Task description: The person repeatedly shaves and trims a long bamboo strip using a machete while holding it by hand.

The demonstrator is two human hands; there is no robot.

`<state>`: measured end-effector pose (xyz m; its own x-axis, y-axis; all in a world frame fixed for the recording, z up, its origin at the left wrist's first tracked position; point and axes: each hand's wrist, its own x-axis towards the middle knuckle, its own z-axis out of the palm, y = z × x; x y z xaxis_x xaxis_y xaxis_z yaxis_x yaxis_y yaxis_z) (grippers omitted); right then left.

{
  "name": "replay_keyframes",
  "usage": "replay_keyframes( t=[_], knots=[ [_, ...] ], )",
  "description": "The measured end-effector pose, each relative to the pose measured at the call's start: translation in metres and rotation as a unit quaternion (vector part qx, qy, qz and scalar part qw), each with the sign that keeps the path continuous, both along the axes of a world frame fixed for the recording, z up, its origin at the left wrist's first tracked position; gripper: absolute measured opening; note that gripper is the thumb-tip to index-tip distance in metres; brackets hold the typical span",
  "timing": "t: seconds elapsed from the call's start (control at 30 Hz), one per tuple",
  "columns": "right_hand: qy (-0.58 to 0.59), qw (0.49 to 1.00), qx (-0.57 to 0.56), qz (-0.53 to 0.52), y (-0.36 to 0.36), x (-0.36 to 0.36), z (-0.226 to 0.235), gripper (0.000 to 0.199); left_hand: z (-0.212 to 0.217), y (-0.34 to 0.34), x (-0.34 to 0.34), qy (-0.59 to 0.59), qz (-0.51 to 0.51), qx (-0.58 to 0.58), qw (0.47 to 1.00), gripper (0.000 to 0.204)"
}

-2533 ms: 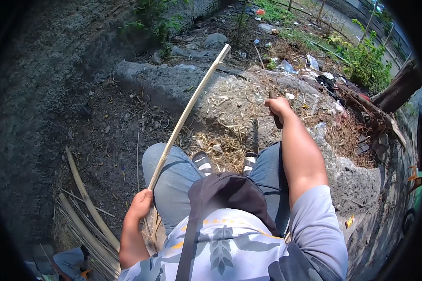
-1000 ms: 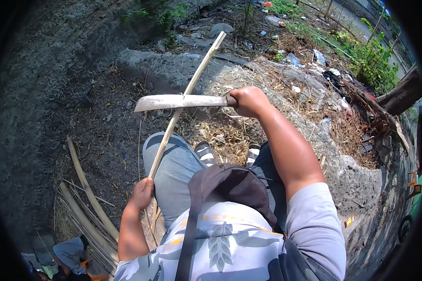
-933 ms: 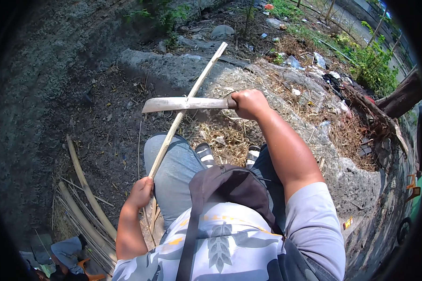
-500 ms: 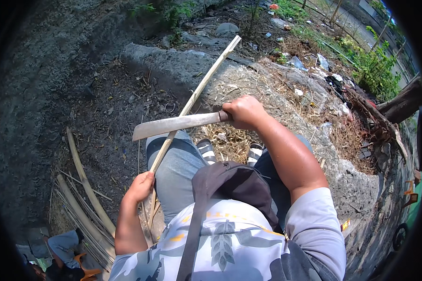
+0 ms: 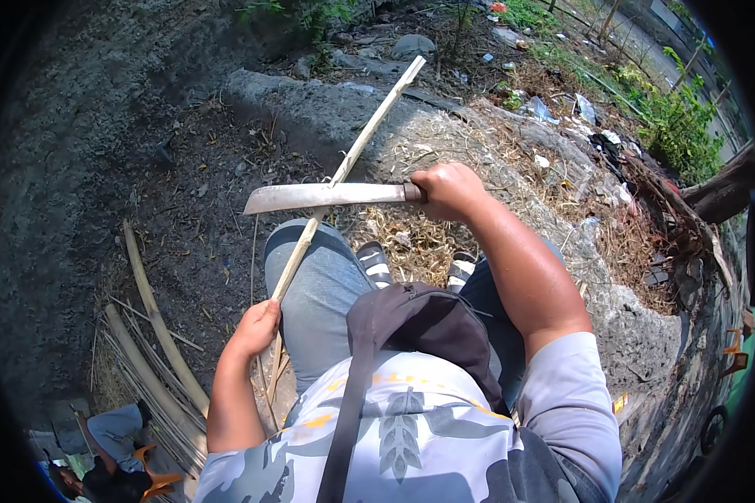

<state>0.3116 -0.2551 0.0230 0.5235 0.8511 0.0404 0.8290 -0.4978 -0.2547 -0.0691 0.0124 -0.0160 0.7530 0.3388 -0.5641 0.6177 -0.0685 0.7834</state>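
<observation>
A: Right hand (image 5: 446,189)?
B: Closed in a full fist round the handle of a long knife (image 5: 327,196). Blade flat, pointing toward nine o'clock, laid across the bamboo strip (image 5: 344,172).

A: Left hand (image 5: 254,327)?
B: Wrapped shut round the near end of that strip, low at seven o'clock, just beside the left knee (image 5: 310,277).

A: And the strip itself?
B: Runs from the left fist up toward one o'clock, over the thigh, far tip out above the concrete ledge (image 5: 327,109). Crossed by the blade about midway.

A: Handling?
B: Probably light and springy, thin enough to flex. Split edges likely sharp, so best gripped at the near end, well behind the blade. Knife looks heavy toward the tip; handle only.

A: Around?
B: More split bamboo lengths (image 5: 155,335) piled at eight o'clock, dry shavings (image 5: 411,243) by the sandalled feet, litter and weeds (image 5: 671,126) at two o'clock. Another person's legs (image 5: 113,432) at the lower left edge.
</observation>
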Motion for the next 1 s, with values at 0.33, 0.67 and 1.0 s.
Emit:
replay_keyframes(
  t=[0.33,0.67,1.0],
  knots=[
    [0.069,0.968,0.026,-0.239,-0.025,0.052,-0.016,0.022,0.008,-0.031,-0.007,-0.044,-0.031,0.085,0.995,0.044],
    [-0.015,0.997,0.074,0.004,-0.002,0.006,0.010,0.019,0.043,-0.056,0.033,-0.038,0.033,-0.038,0.998,0.040],
    [0.045,0.985,0.072,-0.151,-0.027,0.032,0.022,0.018,0.049,-0.052,0.016,-0.078,0.015,0.061,0.995,0.041]
  ],
)
